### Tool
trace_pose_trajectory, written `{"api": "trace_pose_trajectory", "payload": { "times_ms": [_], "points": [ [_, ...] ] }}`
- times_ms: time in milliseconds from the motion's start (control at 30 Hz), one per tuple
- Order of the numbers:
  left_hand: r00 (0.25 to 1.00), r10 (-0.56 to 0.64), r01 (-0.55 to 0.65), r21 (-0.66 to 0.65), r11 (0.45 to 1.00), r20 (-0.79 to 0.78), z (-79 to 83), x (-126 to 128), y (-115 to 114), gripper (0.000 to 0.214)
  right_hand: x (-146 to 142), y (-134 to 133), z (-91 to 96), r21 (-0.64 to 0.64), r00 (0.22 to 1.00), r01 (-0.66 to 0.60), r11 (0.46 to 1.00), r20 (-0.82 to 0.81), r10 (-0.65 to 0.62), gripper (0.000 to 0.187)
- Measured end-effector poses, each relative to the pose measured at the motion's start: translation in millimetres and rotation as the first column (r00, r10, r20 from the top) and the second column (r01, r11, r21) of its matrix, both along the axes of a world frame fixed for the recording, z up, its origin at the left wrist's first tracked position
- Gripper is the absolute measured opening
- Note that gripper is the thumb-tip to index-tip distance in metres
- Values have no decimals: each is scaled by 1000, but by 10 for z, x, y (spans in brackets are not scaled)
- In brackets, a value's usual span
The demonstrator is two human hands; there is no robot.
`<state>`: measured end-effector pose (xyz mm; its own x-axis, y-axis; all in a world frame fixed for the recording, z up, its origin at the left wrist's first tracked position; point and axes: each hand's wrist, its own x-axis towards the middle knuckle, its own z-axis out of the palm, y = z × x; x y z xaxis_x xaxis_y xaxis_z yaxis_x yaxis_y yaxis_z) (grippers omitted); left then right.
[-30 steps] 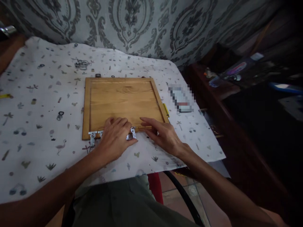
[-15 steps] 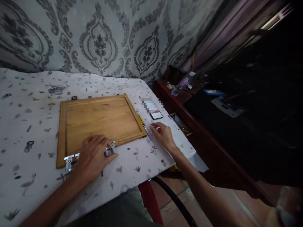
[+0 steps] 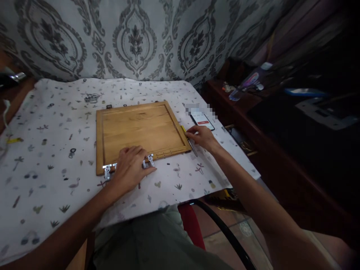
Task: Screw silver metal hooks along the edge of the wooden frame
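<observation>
A framed wooden cabinet door (image 3: pixel 140 129) lies flat on the table. Along its near edge sit metal hinges: one (image 3: pixel 107 172) at the left corner and another (image 3: pixel 150 160) farther right. My left hand (image 3: pixel 131 168) rests over that edge, fingers curled on the wood and thumb stretched below, closed around the right-hand hinge and hiding part of it. Beside the door's right edge lies a screwdriver (image 3: pixel 193 147) with a yellow handle and metal shaft. The fingers of my right hand (image 3: pixel 203 136) are pinched on it near the handle, which they partly cover.
A patterned white cloth (image 3: pixel 157 195) covers the table. A phone (image 3: pixel 204 122) with its screen lit lies past my right hand. On the dark furniture at the right stand a clear bottle (image 3: pixel 251 80) and a blue item (image 3: pixel 305 92). A black curved bar (image 3: pixel 225 228) is below the table edge.
My right hand has moved in to the screwdriver and closed on it. The left hand stays at the hinge. The whole view has shifted, so the door appears farther right.
</observation>
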<state>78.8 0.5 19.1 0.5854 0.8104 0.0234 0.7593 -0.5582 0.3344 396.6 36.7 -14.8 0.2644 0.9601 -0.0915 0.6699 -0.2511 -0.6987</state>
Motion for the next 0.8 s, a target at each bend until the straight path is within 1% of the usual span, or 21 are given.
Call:
{"api": "trace_pose_trajectory", "payload": {
  "times_ms": [133, 233, 300, 367, 433, 467, 500, 533, 600, 633, 700, 800],
  "points": [
    [1000, -3, 2, 41, 999, 20, -38, -12, -2, 26, -9, 0, 28, -33, 991, 16, 999, -131, -20, 17],
    [999, 0, -3, 66, 998, 37, -68, -22, -4, 25, 2, -38, 45, -22, 976, 55, 998, -210, -58, 27],
    [999, -1, -1, 62, 998, 37, -76, -26, -5, 26, 15, -94, 67, 8, 961, 97, 995, -262, -92, 35],
    [999, -8, 5, 66, 998, 38, -80, -30, -6, 27, 9, -168, 114, 53, 944, 147, 988, -306, -124, 39],
    [999, -11, 8, 74, 997, 43, -87, -34, -5, 28, -53, -247, 190, 140, 926, 196, 971, -352, -136, 45],
    [999, -12, 8, 76, 997, 47, -91, -36, -4, 27, -117, -285, 236, 201, 918, 211, 957, -378, -123, 49],
    [999, -12, 8, 74, 997, 52, -96, -37, -2, 26, -204, -322, 282, 298, 904, 226, 927, -420, -86, 51],
    [998, -12, 8, 69, 998, 57, -100, -37, 0, 25, -315, -357, 325, 387, 890, 227, 893, -455, -29, 48],
    [998, -8, 5, 55, 998, 64, -103, -33, 4, 24, -586, -424, 389, 488, 870, 162, 858, -480, 108, 36],
    [998, -5, 2, 46, 999, 61, -102, -29, 5, 25, -730, -454, 406, 514, 862, 135, 847, -483, 155, 35],
    [999, 0, -1, 29, 1000, 43, -95, -20, 6, 26, -993, -508, 412, 537, 855, 85, 839, -472, 216, 37],
    [1000, -4, 4, 11, 1000, 14, -83, -9, 2, 28, -1232, -559, 376, 559, 843, 14, 829, -452, 291, 38]
  ]
}}
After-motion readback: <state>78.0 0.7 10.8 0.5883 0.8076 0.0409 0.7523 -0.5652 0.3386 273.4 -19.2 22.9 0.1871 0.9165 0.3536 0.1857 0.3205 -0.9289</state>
